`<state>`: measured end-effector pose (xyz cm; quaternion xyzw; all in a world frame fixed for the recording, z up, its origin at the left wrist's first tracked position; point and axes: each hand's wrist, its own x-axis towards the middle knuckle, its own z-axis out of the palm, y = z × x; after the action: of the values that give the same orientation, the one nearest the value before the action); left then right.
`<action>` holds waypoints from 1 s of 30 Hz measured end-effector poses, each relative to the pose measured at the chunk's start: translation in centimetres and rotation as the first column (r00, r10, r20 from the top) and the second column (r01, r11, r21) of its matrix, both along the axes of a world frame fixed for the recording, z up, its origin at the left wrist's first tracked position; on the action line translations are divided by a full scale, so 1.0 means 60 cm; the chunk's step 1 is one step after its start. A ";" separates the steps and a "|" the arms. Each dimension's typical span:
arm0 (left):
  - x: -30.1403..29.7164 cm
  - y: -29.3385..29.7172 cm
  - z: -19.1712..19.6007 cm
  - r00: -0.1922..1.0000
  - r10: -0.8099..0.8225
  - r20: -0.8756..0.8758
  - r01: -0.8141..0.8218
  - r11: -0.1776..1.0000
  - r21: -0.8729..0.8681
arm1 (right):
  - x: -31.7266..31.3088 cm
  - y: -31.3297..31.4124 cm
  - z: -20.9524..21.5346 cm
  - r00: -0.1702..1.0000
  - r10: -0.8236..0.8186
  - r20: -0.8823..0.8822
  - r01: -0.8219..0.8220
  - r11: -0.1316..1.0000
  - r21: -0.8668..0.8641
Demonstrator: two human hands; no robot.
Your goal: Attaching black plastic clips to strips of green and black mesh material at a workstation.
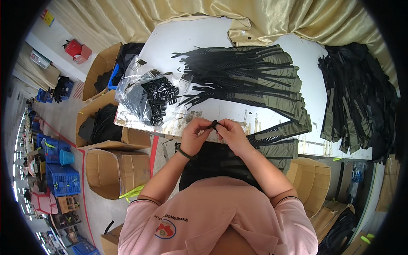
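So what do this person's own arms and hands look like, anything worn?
Both forearms are bare, with short pink sleeves edged by a dark band. The left hand has a dark green band at the wrist; the right hand wears nothing, no gloves.

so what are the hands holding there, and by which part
Both hands, left hand and right hand, pinch one small black piece between their fingertips, one hand at each side. What kind of part it is cannot be told.

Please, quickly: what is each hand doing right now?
Left hand: closed, pinching the small black buckle.
Right hand: closed, pinching the same buckle.
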<state>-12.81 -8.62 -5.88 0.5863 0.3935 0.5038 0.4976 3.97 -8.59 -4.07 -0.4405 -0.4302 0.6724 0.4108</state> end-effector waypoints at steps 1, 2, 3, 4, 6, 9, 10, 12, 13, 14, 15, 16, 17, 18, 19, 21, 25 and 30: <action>0.001 -0.001 0.001 1.000 0.001 0.006 -0.001 0.999 0.034 | 0.001 -0.001 0.000 1.000 -0.004 -0.004 0.004 1.000 -0.003; 0.002 -0.001 0.002 1.000 -0.012 -0.003 0.012 0.999 0.033 | 0.002 -0.001 0.001 0.999 -0.005 -0.031 0.005 1.000 0.017; 0.004 0.000 0.004 0.998 0.034 -0.060 -0.027 0.993 0.119 | 0.004 -0.001 0.002 1.000 -0.009 -0.008 0.009 1.000 -0.007; 0.005 0.000 0.006 0.989 0.101 -0.111 -0.078 0.977 0.198 | 0.008 -0.001 0.005 0.991 0.005 -0.130 -0.017 0.996 -0.089; 0.008 0.001 0.011 0.987 0.105 -0.124 -0.074 0.970 0.232 | 0.015 0.000 0.010 0.968 0.008 -0.251 -0.051 0.985 -0.167; 0.011 0.001 0.020 0.984 0.120 -0.133 -0.082 0.963 0.258 | 0.019 -0.001 0.016 0.924 0.043 -0.380 -0.129 0.970 -0.205; 0.011 0.001 0.023 0.985 0.113 -0.131 -0.077 0.963 0.258 | 0.019 -0.003 0.017 0.918 0.042 -0.393 -0.128 0.973 -0.193; 0.009 0.000 0.031 0.967 0.137 -0.213 -0.066 0.948 0.310 | 0.017 -0.006 0.017 0.913 0.041 -0.406 -0.124 0.975 -0.182; 0.008 -0.001 0.034 0.940 0.180 -0.290 -0.068 0.931 0.358 | 0.015 -0.008 0.016 0.978 0.029 -0.207 -0.056 0.990 -0.126; 0.008 -0.003 0.036 0.943 0.160 -0.293 -0.046 0.932 0.360 | 0.015 -0.009 0.015 0.999 0.022 -0.048 -0.023 1.000 -0.015; 0.008 -0.006 0.037 0.926 0.179 -0.333 -0.039 0.922 0.385 | 0.015 -0.010 0.014 1.000 -0.006 -0.001 0.006 0.998 -0.058; 0.008 -0.008 0.038 0.904 0.213 -0.371 -0.051 0.914 0.403 | 0.015 -0.010 0.013 0.998 0.005 -0.063 -0.009 0.998 -0.067; 0.009 -0.009 0.037 0.907 0.197 -0.373 -0.029 0.912 0.410 | 0.015 -0.010 0.012 0.989 0.022 -0.149 -0.030 0.998 -0.048; 0.011 -0.010 0.035 0.926 0.186 -0.330 -0.051 0.924 0.378 | 0.015 -0.009 0.011 0.992 0.016 -0.126 -0.026 0.997 -0.074; 0.012 -0.011 0.032 0.940 0.191 -0.282 -0.089 0.937 0.339 | 0.015 -0.009 0.011 0.953 0.017 -0.302 -0.060 0.989 -0.136; 0.017 -0.010 0.025 0.960 0.166 -0.226 -0.089 0.944 0.317 | 0.015 -0.009 0.012 0.884 0.007 -0.468 -0.108 0.976 -0.189; 0.018 -0.007 0.016 0.981 0.162 -0.106 -0.130 0.957 0.258 | 0.021 -0.010 0.019 0.949 0.001 -0.315 -0.037 0.994 -0.107; 0.016 -0.006 0.021 0.975 0.125 -0.183 -0.073 0.961 0.266 | 0.027 -0.008 0.033 0.983 -0.031 -0.179 0.032 0.999 0.005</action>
<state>-11.83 -9.01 -4.64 0.6726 0.4012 0.5143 0.3495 5.58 -9.07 -2.09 -0.3836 -0.3874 0.7008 0.4601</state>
